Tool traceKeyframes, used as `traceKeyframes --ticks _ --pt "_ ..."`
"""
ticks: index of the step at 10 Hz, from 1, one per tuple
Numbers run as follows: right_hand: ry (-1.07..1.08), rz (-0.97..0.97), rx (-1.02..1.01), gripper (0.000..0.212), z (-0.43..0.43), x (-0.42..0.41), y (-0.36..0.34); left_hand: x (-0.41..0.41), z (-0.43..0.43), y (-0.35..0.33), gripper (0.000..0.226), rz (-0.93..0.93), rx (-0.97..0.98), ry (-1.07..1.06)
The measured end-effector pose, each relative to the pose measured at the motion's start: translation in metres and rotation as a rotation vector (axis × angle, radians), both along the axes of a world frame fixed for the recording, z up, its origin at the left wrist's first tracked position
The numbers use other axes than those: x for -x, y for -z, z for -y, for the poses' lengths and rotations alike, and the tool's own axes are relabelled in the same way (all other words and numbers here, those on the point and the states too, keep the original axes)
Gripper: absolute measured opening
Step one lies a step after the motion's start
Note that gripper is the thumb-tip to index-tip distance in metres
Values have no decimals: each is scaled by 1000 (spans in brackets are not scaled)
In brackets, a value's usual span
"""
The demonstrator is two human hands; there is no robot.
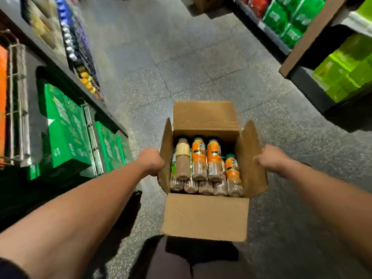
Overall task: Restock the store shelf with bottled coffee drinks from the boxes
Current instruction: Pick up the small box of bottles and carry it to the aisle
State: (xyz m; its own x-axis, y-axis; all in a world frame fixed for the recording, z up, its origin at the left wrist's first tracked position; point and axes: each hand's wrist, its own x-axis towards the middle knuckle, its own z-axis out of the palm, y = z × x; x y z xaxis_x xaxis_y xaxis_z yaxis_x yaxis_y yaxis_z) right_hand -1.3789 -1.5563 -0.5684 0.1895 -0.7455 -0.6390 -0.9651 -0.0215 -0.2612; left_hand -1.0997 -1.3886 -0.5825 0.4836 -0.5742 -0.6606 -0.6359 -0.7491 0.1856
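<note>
The aisle floor (181, 67) runs between a shelf of green packs (66, 127) on my left and another shelf (298, 43) on my right. Over it I hold the cardboard box (205, 216), its flaps open so I can reach in. The coffee bottles (198, 158) sit packed inside it, none shelved yet, I judge. My left hand (153, 161) and right hand (270, 158) take opposite sides to balance the load, fingers (258, 159) clamped on the side flaps, their tips hidden behind the cardboard.
</note>
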Motion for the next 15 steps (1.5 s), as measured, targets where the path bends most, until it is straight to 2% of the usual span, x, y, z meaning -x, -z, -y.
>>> traceKeyframes --ticks 1,2,3,6,7,8,10,11,12,13,14,15 --pt "-69 -21 19 30 72 -44 -4 -24 48 -4 13 -12 25 -114" --pt "-140 -65 47 25 144 -92 -7 -58 97 -2 16 -52 111 -247" --pt "-200 -35 66 12 210 -146 -8 -97 144 1 6 -81 120 -324" --pt "-390 -64 53 19 369 -303 2 -212 267 6 20 -130 99 -514" --pt "-450 -48 36 21 417 -366 10 -248 300 6 20 -81 57 -571" --pt "-580 -56 28 19 461 -435 18 -282 327 13 22 -89 47 -712" --pt "-871 -85 39 18 514 -572 32 -335 364 31 19 -64 19 -965" --pt "-1133 -156 112 22 527 -640 36 -363 371 41 18 -84 47 -1086" --pt "-1285 -196 138 29 530 -698 45 -397 376 48 34 -151 95 -1256" --pt "-1267 -152 142 30 528 -753 59 -424 380 62 33 -188 123 -1533" --pt "-1290 -145 112 25 528 -799 73 -441 384 77 28 -120 29 -1539" --pt "-1404 -145 84 22 523 -846 90 -455 391 96 25 -108 68 -1702"
